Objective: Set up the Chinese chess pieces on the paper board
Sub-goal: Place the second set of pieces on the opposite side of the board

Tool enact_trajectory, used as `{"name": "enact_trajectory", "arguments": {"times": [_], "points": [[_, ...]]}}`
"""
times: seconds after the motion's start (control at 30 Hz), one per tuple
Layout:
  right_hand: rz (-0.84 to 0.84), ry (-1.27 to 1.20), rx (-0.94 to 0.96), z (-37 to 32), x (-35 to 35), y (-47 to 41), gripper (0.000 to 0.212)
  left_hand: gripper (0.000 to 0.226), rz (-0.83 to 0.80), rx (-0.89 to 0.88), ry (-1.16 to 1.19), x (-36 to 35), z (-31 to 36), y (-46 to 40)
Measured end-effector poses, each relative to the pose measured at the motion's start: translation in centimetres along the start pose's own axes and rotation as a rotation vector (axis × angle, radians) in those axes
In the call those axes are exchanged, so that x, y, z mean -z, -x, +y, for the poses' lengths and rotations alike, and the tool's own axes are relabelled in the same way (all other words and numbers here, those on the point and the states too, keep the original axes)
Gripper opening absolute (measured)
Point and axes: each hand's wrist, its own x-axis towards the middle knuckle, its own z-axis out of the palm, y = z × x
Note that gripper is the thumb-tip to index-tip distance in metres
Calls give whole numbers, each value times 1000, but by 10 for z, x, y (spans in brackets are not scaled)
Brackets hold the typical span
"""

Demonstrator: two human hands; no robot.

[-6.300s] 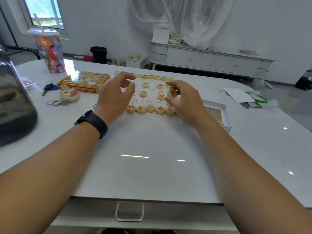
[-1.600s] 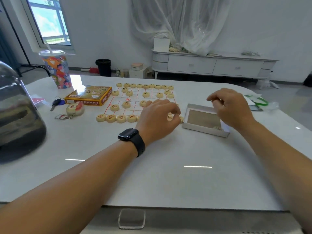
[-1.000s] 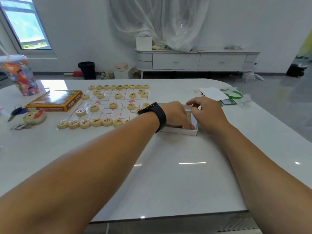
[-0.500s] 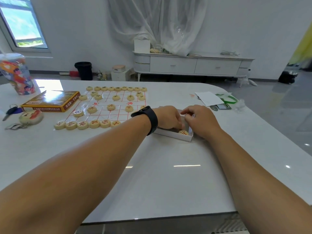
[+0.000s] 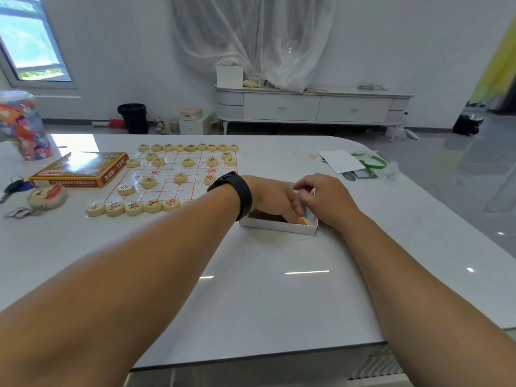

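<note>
The paper board [image 5: 167, 170] with red grid lines lies left of centre on the white table. Round wooden chess pieces stand on it: a far row [image 5: 190, 147], a near row [image 5: 134, 208], and several between them. To its right sits a shallow white box [image 5: 279, 227]. My left hand [image 5: 275, 201], a black watch on its wrist, reaches into the box, and its fingertips pinch a chess piece [image 5: 305, 220] in the near right corner. My right hand [image 5: 325, 201] grips the box's right wall. My left forearm hides the board's near right corner.
An orange chess-set box [image 5: 81, 170] lies left of the board, with keys and a keychain [image 5: 42, 195] in front of it and a colourful cup [image 5: 23, 129] behind. Papers and a green item [image 5: 354, 163] lie at the far right, near the table's curved edge.
My left hand left the board's near row and crossed right into the white box. My right hand came down onto the box's right wall. Left fingertips now close on the piece there.
</note>
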Motion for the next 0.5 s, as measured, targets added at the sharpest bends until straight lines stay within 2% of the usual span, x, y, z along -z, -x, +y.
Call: {"name": "enact_trajectory", "arguments": {"times": [0.23, 0.37, 0.5], "points": [[-17, 10, -12, -1, -1, 1, 23, 19, -15, 24, 41, 1, -1, -2], [-12, 5, -25, -1, 1, 2, 22, 27, 13, 19, 3, -2, 0, 0], [2, 24, -14, -3, 0, 2, 22, 23, -39, 14, 1, -2, 2, -2]]}}
